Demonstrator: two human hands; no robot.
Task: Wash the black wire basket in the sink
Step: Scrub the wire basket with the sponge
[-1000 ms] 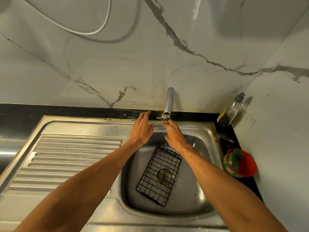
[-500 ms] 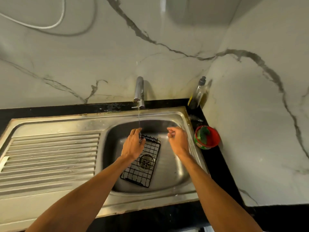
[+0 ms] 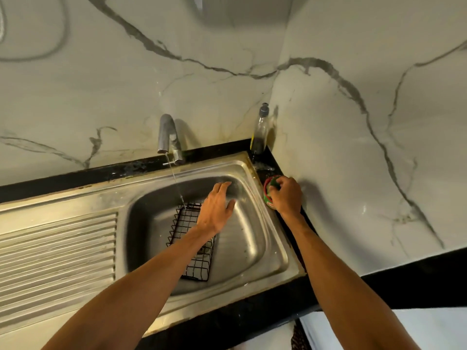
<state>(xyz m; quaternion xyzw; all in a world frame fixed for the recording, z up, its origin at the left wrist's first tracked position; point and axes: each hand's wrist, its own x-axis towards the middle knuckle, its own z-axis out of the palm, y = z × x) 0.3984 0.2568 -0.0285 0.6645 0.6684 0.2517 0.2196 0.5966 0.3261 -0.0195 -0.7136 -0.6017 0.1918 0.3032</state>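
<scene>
Left hand (image 3: pixel 216 210) partly hides black open-grid wire basket (image 3: pixel 184 223).

Sink bowl (image 3: pixel 255 238): right side free, left blocked
The black wire basket (image 3: pixel 185 223) and the left hand (image 3: pixel 217 210) above it fill the bowl's left and middle. Tap (image 3: pixel 166 135) and thin stream (image 3: pixel 177 184) guard the back. The right hand (image 3: pixel 288 195), gripping a green scrubber (image 3: pixel 274 183) in the red tub (image 3: pixel 267 201), and a bottle (image 3: pixel 260 132) crowd the corner ledge (image 3: pixel 259 161)

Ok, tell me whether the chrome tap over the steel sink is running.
On: a thin stream falls from the chrome tap down to the black wire basket.
</scene>
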